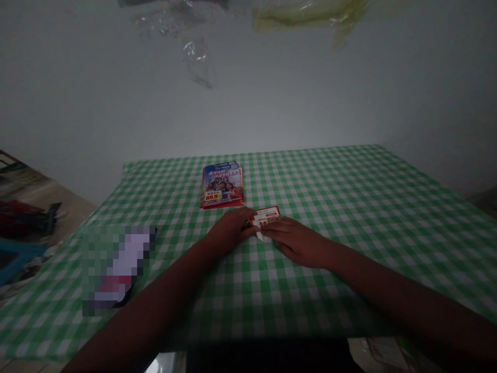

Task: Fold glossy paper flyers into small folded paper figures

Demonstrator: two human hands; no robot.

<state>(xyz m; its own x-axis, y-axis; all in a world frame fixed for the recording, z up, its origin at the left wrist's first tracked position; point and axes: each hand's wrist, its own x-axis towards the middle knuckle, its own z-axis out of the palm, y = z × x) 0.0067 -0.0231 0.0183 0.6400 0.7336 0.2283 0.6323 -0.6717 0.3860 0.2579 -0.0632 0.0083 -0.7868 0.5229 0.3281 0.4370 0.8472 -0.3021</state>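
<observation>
A small folded flyer (pixel 266 216), red and white with a price tag printed on it, lies on the green-and-white checked tablecloth (pixel 349 207). My left hand (pixel 232 229) pinches its left edge with closed fingers. My right hand (pixel 297 241) presses on its lower right part, fingers together and bent over the paper. Both forearms reach in from the near edge of the table. Most of the folded flyer is hidden under my fingers.
A small stack of colourful flyers (pixel 222 185) lies just beyond my hands, towards the wall. A blurred-out flat object (pixel 118 269) rests on the cloth at the left. Plastic bags (pixel 310 13) hang on the white wall above. Clutter sits on the floor at far left.
</observation>
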